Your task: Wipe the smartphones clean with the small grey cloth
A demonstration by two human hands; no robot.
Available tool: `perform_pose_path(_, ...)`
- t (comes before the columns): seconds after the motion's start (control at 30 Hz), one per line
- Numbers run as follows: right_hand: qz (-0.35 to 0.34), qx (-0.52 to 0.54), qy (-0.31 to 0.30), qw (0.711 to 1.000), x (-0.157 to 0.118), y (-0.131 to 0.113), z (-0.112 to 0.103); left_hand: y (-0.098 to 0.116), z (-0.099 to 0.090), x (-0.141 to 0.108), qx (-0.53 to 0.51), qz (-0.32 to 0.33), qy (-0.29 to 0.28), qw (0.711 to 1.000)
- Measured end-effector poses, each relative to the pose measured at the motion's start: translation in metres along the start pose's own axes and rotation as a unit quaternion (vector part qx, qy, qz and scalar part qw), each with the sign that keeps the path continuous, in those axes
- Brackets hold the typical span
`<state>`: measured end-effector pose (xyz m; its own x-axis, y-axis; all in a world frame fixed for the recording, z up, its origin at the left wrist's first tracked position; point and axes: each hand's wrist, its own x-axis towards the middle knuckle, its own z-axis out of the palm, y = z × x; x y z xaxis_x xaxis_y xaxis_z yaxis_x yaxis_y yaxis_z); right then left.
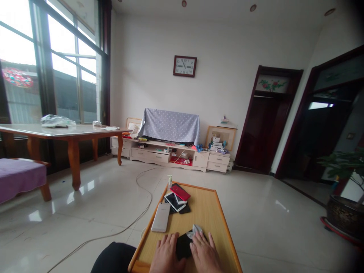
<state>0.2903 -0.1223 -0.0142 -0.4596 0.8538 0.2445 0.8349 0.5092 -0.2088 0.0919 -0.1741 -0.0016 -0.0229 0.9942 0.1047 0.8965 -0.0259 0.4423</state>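
A black phone (183, 245) lies flat on the small wooden table (210, 212), close to its near end. My left hand (166, 254) grips the phone's left side, with fingers along the edge and thumb near the lower edge. A pale grey cloth (196, 229) is under the fingers of my right hand (205, 253), which press it against the upper right part of the phone. To the left rests a silver phone (161, 217), back up. Farther off is a loose pile of phones, with a red phone (180, 192) on top and a white-framed phone (175, 202) below.
A small pump bottle (170, 181) stands at the table's far left corner. A cable (136, 220) runs across the tiled floor on the left. Beyond are a large table (57, 131), a low TV cabinet (150, 154) and a potted plant (345, 216).
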Motion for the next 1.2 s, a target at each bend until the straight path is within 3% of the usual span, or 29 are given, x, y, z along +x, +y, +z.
perform_pose_path(0.2, 0.017, 0.004, 0.005, 1.0, 0.0, -0.001, -0.002, 0.0, -0.001, 0.001, 0.012, -0.004, -0.011, 1.0)
perform_pose_path(0.3, 0.031, 0.005, -0.001, 1.0, 0.0, -0.012, 0.002, -0.001, -0.001, 0.002, 0.014, 0.001, -0.014, 1.0)
perform_pose_path(0.47, -0.047, 0.052, -0.042, 0.997, -0.008, -0.043, 0.017, -0.004, 0.003, 0.004, 0.03, -0.012, -0.023, 0.999)
perform_pose_path(0.6, -0.058, 0.06, -0.032, 0.996, -0.009, -0.038, 0.001, -0.004, 0.004, 0.003, 0.019, -0.008, -0.008, 1.0)
perform_pose_path(0.77, 0.045, 0.029, -0.016, 0.998, -0.004, -0.026, -0.024, -0.001, 0.002, 0.0, 0.004, 0.005, 0.023, 1.0)
perform_pose_path(0.97, -0.044, 0.095, -0.069, 0.992, -0.017, -0.056, -0.021, 0.001, 0.001, 0.0, -0.016, 0.011, 0.016, 1.0)
perform_pose_path(1.03, -0.027, 0.092, -0.076, 0.992, -0.012, -0.051, -0.023, 0.002, 0.0, 0.002, -0.019, 0.004, 0.02, 1.0)
perform_pose_path(1.2, 0.107, 0.044, -0.052, 0.992, 0.011, -0.03, -0.022, 0.002, 0.0, 0.005, -0.011, 0.003, 0.013, 1.0)
